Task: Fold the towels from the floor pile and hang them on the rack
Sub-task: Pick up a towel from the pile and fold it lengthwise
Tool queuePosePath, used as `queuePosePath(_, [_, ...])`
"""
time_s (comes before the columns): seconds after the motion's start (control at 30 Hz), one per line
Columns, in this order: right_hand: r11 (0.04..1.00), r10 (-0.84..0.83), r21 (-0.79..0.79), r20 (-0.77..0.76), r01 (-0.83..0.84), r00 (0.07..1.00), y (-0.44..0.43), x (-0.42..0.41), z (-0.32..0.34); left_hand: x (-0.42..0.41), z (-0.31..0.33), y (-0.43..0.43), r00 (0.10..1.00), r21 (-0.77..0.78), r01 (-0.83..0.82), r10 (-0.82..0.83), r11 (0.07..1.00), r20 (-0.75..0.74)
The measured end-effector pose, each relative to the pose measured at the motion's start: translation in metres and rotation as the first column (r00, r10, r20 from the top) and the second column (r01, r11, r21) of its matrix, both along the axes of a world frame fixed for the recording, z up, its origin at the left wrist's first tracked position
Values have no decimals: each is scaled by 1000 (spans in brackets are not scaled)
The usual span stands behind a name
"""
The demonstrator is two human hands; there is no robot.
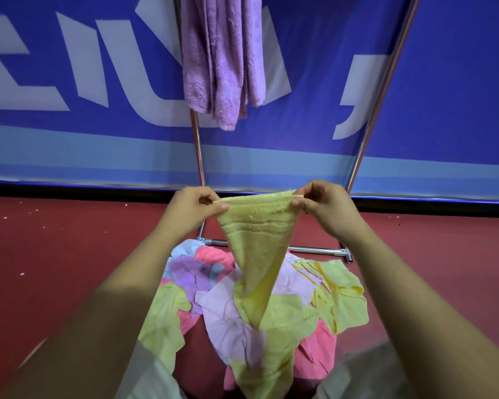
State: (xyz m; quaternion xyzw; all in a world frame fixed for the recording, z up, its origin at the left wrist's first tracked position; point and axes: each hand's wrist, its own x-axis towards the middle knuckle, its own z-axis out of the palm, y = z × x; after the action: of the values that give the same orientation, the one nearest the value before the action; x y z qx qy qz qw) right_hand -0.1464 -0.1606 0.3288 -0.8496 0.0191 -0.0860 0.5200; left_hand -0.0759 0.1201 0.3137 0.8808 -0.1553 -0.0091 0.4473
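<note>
Left hand (pixel 190 208) and right hand (pixel 323 208) each pinch a top corner of the yellow towel (pixel 254 254), stretched between them above the floor pile (pixel 222 312). Purple towel (pixel 222 59) hangs on the rack (pixel 370 122), far centre.

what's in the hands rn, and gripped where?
A yellow towel, pinched along its top edge: left hand at the left corner, right hand at the right corner. The rest hangs down over the floor pile.
</note>
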Motion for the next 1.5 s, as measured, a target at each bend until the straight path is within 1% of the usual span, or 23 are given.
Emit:
queuePosePath(0.07, [1000,5,14,14,-5,1000,-2,-6,10,-3,7,1,999,-29,-27,28,999,32])
queuePosePath(0.17, [999,-17,44,74,14,997,-1,-7,32,-3,33,-2,995,-23,-43,45,999,87])
queuePosePath(0.23, [998,-48,41,142,42,989,0,-3,56,2,61,-5,990,-46,-47,53,998,131])
queuePosePath(0.3, [996,-75,72,210,61,975,1,3,88,4,100,-10,979,-103,-56,75,993,189])
queuePosePath(0.37, [986,-74,162,281,29,957,3,5,130,1,144,-15,956,-151,-73,112,986,272])
queuePosePath(0.43, [955,-64,291,374,-51,925,4,4,178,-4,192,-19,933,-229,-56,133,972,336])
queuePosePath(0.47, [916,-50,382,409,-122,911,5,0,203,-8,215,-21,933,-307,-3,113,952,341])
queuePosePath(0.5, [856,-22,474,434,-208,901,4,-4,224,-11,235,-21,939,-377,65,71,924,337])
queuePosePath(0.53, [809,2,525,450,-266,893,2,-8,242,-14,252,-22,941,-393,124,17,911,337])
queuePosePath(0.57, [808,18,518,453,-280,891,0,-11,255,-17,265,-22,941,-332,146,-27,932,338])
queuePosePath(0.6, [861,10,453,439,-231,899,-3,-13,262,-19,273,-22,939,-220,128,-47,967,339])
queuePosePath(0.63, [925,-9,348,418,-152,908,-6,-14,265,-19,279,-22,936,-121,92,-45,988,348])
queuePosePath(0.67, [966,-32,249,401,-75,915,-9,-15,265,-19,283,-22,933,-66,56,-29,996,358])
queuePosePath(0.7, [983,-51,182,394,-24,918,-12,-16,264,-19,286,-21,928,-41,32,-14,999,373])
queuePosePath(0.77, [993,-66,116,408,20,910,-17,-21,262,-18,291,-20,913,-29,9,3,1000,407])
queuePosePath(0.87, [996,-66,83,447,32,892,-21,-28,264,-20,297,-22,890,-45,15,7,999,456])
queuePosePath(1.0, [999,-44,5,463,47,885,-22,-30,265,-26,304,-25,853,38,-8,-13,999,522])
queuePosePath(1.17, [1000,-27,9,470,26,882,-25,-30,267,-27,308,-21,839,57,-18,-16,998,544])
queuePosePath(1.27, [998,15,-57,462,13,887,-26,-29,269,-30,309,-22,843,74,-25,-19,997,538])
queuePosePath(1.37, [997,49,-80,419,-17,907,-28,-27,269,-34,311,-22,850,154,-23,-62,988,522])
queuePosePath(1.43, [990,46,-141,392,11,919,-28,-25,268,-37,312,-22,870,192,-12,-85,981,486])
queuePosePath(1.5, [977,26,-205,382,57,924,-30,-22,269,-39,311,-23,885,200,37,-125,979,448])
